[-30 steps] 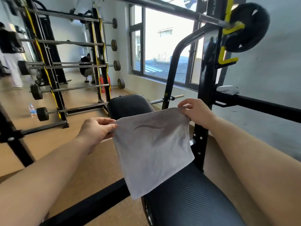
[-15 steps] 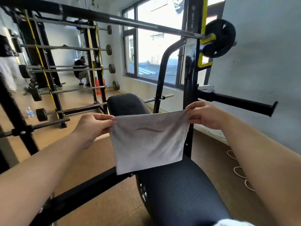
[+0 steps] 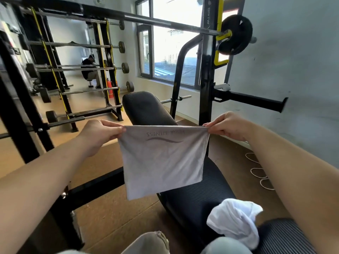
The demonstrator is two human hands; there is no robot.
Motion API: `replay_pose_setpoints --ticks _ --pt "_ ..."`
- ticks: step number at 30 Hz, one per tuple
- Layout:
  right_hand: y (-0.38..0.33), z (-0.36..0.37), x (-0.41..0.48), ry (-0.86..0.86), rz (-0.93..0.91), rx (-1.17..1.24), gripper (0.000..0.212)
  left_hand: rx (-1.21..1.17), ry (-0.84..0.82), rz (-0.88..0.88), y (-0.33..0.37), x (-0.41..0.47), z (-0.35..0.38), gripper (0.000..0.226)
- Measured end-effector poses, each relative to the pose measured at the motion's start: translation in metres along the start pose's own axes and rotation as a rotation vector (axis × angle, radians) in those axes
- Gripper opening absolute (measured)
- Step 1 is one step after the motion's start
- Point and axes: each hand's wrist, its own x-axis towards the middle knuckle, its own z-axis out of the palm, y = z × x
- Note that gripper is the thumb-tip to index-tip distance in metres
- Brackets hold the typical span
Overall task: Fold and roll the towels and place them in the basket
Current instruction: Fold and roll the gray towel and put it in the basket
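Left hand [image 3: 100, 133], right hand [image 3: 228, 126] pinch grey towel [image 3: 161, 160] top corners above bench [image 3: 200, 197].

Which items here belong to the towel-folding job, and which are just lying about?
Job: grey towel, pinched at its top corners by left hand and right hand; crumpled white towel on the bench. No basket in view.
Lying about: barbell, weight plate, barbell rack, cord on floor.

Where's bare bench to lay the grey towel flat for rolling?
Free: the black seat pad, between the hanging lower edge of the grey towel and the crumpled white cloth; also the raised backrest pad beyond the towel's top edge. Crowded: the near end, where the white cloth lies by the knees.
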Motion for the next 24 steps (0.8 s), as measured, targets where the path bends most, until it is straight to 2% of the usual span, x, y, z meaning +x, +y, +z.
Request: replay_pose_setpoints --ticks 5,11,19,24 --pt "0.008 0.009 -0.017 0.086 -0.058 -0.212 0.010 0.008 -0.040 -0.035 -0.001 -0.019 -0.014 0.011" --pt "0.007 0.026 -0.030 0.197 -0.157 -0.176 0.010 -0.009 -0.051 -0.056 0.001 -0.036 -0.019 0.008" --pt "0.012 0.039 -0.035 0.196 -0.166 -0.161 0.013 0.134 -0.056 -0.104 -0.009 -0.043 -0.038 0.016" --pt "0.016 0.042 -0.036 0.197 -0.157 -0.104 0.007 0.100 -0.004 -0.054 -0.015 -0.046 -0.041 0.012"
